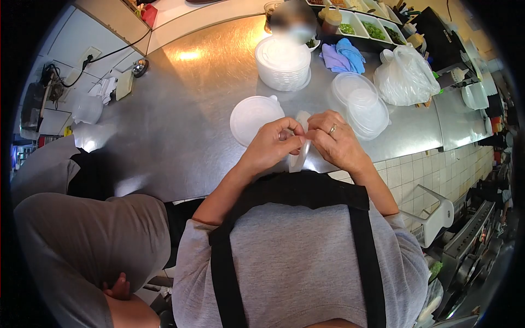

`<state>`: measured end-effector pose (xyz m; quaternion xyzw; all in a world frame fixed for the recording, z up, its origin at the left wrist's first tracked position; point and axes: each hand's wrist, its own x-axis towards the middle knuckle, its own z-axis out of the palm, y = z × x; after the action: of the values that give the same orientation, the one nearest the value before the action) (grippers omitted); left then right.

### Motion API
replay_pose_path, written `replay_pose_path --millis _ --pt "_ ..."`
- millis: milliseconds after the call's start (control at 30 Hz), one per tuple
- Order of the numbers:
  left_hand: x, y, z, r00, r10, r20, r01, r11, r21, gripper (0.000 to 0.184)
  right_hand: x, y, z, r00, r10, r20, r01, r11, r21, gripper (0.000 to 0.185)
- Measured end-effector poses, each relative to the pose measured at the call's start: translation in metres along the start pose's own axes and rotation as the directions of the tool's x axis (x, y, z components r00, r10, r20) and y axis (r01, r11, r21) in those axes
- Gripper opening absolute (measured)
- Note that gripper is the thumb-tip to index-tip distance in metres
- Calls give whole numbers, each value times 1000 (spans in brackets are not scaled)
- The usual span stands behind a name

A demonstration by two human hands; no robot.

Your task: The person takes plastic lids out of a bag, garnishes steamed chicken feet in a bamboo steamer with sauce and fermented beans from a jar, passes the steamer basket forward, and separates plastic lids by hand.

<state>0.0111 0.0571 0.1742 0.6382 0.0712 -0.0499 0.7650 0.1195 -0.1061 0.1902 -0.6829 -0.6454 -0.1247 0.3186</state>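
Over the near edge of the counter, my left hand (273,142) and my right hand (334,141) meet with fingers pinched closed. Between them a translucent plastic lid (298,160) stands nearly upright, seen edge-on; both hands grip its rim. A ring shows on my right hand. Just beyond my left hand lies a round white lid or lidded tub (256,117), flat on the steel. To the right of my right hand are piled several clear round lids (367,121). Farther back stands a tall stack of white round plastic tubs (283,68).
Blue and purple cloths (343,56) and a white plastic bag (406,76) lie at the back right of the steel counter (180,109). Behind them are food trays (374,30). Another person in a grey shirt (98,240) is close on the left. A white chair (435,218) stands right.
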Motion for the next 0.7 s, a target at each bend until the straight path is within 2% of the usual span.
replay_pose_path --millis 100,200,300,400,500,700 --pt "0 2 4 994 -91 -54 76 970 -229 12 0 -3 0 986 -162 -25 162 987 -22 15" --pt "2 -1 -4 981 -190 -36 170 939 -300 12 -2 -7 2 964 -268 -1 267 963 -21 15" --pt "4 -5 -5 981 -178 -77 162 971 -177 12 -2 -8 5 949 -314 13 314 949 -8 15" --pt "6 -5 -5 981 -145 -128 126 981 -145 16 -1 -8 4 940 -338 45 338 941 0 15" --pt "8 -6 -7 986 -92 -140 98 995 33 15 -5 -7 7 928 -355 116 354 935 23 19" --pt "6 -12 -2 978 -101 -181 88 993 -77 11 -11 -4 7 926 -360 116 362 932 5 15"
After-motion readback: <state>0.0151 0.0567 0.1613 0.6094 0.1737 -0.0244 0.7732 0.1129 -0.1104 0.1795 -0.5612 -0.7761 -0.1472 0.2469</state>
